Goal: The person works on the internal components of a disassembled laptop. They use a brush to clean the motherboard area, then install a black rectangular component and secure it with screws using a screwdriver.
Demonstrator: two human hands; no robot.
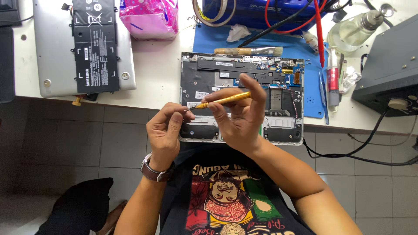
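Looking down from my head, I have both hands raised just above the near edge of the opened laptop chassis [244,82], which lies on the white tabletop [161,74] with its bottom cover off and its boards and black panels showing. My right hand [241,117] is clamped on a yellow screwdriver [224,101], thumb and fingers wrapped round the handle, the shaft pointing left. My left hand [165,130], with a brown-strapped wristwatch [154,173] on the wrist, is pinched shut on the screwdriver's tip, thumb and forefinger meeting at the metal end. The two hands are close together, joined by the tool, and hide part of the chassis's lower left.

To the left a silver laptop cover [43,48] lies flat with a black battery pack [96,43] resting on top of it. Beyond the chassis, a blue mat [311,82] carries a bristle brush [248,51], a red probe [320,35] and a small tube [333,80]. A clear glass bottle [352,28] with a metal pump top lies at the far right; it looks to hold clear liquid, though I cannot tell how full. A pink plastic bag [150,17] sits at the back, bulging, contents hidden. A dark grey box [387,65] stands at the right edge, a black cable [348,152] hanging below.
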